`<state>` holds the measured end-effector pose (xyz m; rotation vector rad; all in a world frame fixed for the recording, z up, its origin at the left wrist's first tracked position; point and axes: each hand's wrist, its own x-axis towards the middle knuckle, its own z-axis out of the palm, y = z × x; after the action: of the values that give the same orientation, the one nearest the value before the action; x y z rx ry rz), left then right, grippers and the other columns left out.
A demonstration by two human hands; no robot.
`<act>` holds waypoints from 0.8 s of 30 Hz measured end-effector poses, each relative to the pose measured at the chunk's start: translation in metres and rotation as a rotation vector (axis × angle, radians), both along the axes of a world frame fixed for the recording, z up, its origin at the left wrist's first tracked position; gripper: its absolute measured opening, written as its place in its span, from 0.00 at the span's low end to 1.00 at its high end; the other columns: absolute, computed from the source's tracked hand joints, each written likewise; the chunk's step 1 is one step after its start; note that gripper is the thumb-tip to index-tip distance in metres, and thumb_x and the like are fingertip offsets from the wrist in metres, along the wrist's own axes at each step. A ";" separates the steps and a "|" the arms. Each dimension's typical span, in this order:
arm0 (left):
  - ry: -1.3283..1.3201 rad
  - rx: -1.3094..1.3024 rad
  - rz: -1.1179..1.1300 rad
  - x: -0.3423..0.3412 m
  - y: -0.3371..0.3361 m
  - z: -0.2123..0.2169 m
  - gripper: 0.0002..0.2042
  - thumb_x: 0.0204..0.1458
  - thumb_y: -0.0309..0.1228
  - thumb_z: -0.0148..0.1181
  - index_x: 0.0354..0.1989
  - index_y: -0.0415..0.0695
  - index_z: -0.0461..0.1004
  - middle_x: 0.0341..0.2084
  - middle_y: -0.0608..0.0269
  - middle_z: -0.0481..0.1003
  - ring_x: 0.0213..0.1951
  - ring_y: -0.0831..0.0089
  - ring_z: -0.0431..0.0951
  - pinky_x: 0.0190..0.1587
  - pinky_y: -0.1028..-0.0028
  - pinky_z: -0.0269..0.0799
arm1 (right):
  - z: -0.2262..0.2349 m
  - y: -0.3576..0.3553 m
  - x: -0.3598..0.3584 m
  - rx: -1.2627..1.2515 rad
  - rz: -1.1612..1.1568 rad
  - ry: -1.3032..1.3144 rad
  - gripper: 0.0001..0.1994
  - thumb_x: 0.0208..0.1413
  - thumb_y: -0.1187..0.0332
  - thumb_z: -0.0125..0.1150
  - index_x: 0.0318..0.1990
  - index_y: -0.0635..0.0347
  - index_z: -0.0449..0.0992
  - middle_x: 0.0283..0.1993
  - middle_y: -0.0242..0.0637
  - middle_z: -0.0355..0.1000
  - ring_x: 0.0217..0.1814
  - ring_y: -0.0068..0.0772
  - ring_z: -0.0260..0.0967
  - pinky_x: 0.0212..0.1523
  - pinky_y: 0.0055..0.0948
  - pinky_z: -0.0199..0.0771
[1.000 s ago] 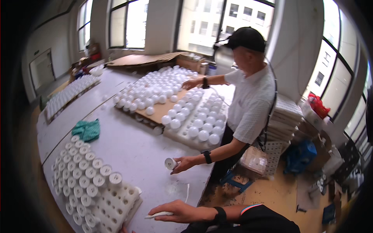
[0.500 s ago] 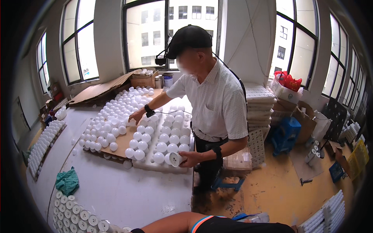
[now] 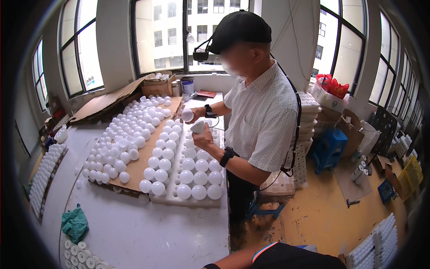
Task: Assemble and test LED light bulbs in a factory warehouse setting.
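Observation:
Neither of my hands shows; only my right forearm (image 3: 244,258) in a black sleeve with a striped cuff crosses the lower edge above the white table (image 3: 148,233). A co-worker in a black cap and white shirt (image 3: 264,121) stands at the table's right side. That person holds a white bulb dome (image 3: 187,115) in one hand and a second white piece (image 3: 197,127) in the other, close together at chest height. Below them lies a white foam tray (image 3: 172,199) filled with white bulbs.
A cardboard sheet (image 3: 134,172) carries several more white bulbs. A green cloth (image 3: 75,224) lies near bulb bases (image 3: 80,255) at the lower left. Stacked trays (image 3: 309,110), a blue stool (image 3: 329,148) and boxes (image 3: 156,85) stand around the yellow floor.
The view has swung up toward the co-worker, who lifted a piece off the table and brought both hands together. My right hand has dropped out of view.

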<state>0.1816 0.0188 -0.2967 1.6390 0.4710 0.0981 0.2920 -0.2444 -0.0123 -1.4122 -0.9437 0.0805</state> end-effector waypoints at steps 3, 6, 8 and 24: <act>0.022 -0.021 -0.014 0.013 -0.012 0.006 0.17 0.44 0.21 0.55 0.44 0.30 0.64 0.41 0.51 0.70 0.44 0.62 0.70 0.48 0.69 0.66 | -0.017 -0.017 0.000 -0.023 -0.093 0.027 0.13 0.48 0.65 0.61 0.40 0.60 0.73 0.32 0.43 0.73 0.31 0.39 0.71 0.30 0.31 0.69; 0.038 -0.036 -0.033 0.022 -0.020 0.011 0.17 0.44 0.21 0.55 0.44 0.31 0.63 0.41 0.51 0.69 0.44 0.62 0.69 0.48 0.69 0.66 | -0.026 -0.031 -0.002 -0.027 -0.152 0.096 0.13 0.49 0.65 0.60 0.40 0.60 0.73 0.32 0.42 0.73 0.31 0.38 0.71 0.30 0.30 0.69; 0.047 -0.047 -0.040 0.024 -0.023 0.012 0.18 0.44 0.22 0.55 0.45 0.31 0.63 0.42 0.51 0.69 0.44 0.61 0.69 0.48 0.68 0.66 | -0.028 -0.036 -0.004 -0.057 -0.159 0.158 0.13 0.49 0.64 0.59 0.40 0.60 0.74 0.32 0.42 0.73 0.30 0.37 0.71 0.29 0.29 0.68; 0.086 -0.226 -0.020 -0.004 -0.028 0.042 0.21 0.46 0.25 0.55 0.49 0.32 0.59 0.44 0.49 0.67 0.46 0.58 0.67 0.49 0.66 0.63 | -0.031 -0.002 -0.040 0.006 -0.151 0.200 0.13 0.51 0.65 0.58 0.43 0.59 0.73 0.35 0.38 0.74 0.31 0.28 0.71 0.32 0.25 0.69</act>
<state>0.1777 -0.0088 -0.2543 1.4300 0.5123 -0.0400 0.2524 -0.2461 -0.0429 -1.4369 -0.6708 0.1036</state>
